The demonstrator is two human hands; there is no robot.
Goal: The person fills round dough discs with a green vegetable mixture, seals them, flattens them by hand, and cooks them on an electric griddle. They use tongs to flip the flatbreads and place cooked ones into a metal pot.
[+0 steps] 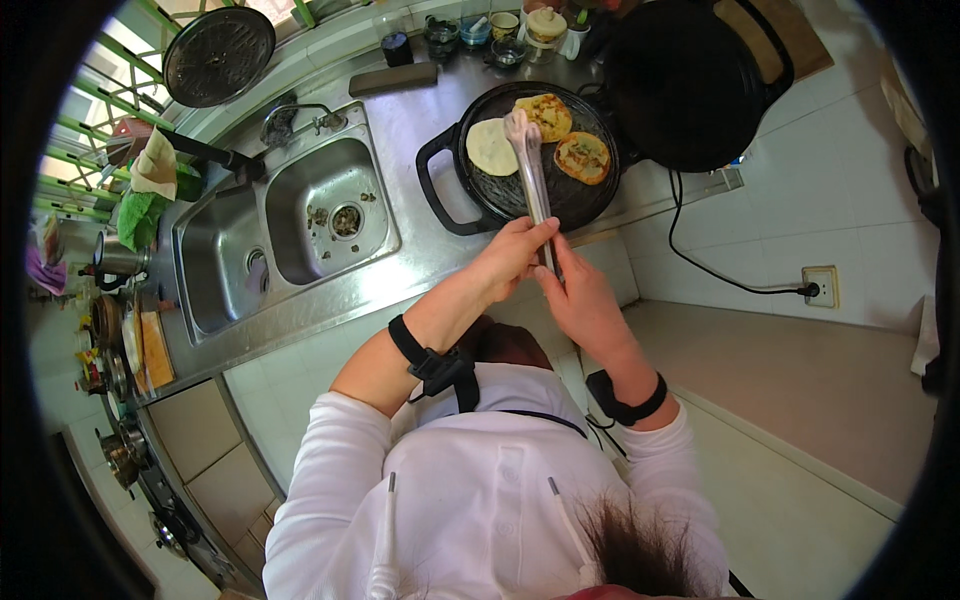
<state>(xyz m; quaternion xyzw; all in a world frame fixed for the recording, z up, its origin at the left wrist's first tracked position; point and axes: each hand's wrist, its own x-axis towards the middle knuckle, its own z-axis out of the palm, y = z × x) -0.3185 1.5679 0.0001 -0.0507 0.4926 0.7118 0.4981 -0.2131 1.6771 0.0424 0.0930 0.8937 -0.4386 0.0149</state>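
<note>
Both my left hand and my right hand grip the handle end of metal tongs. The tongs point away from me across the round black pan of an electric griddle. Their tips overlap the inner edges of a pale flatbread on the left and a browned flatbread at the back; whether they touch either one I cannot tell. A second browned flatbread lies to the right of the tongs.
The griddle's black lid is folded back on the right, with a power cord running to a wall socket. Left of the pan is a double steel sink with food scraps around its drain. Jars and cups line the back.
</note>
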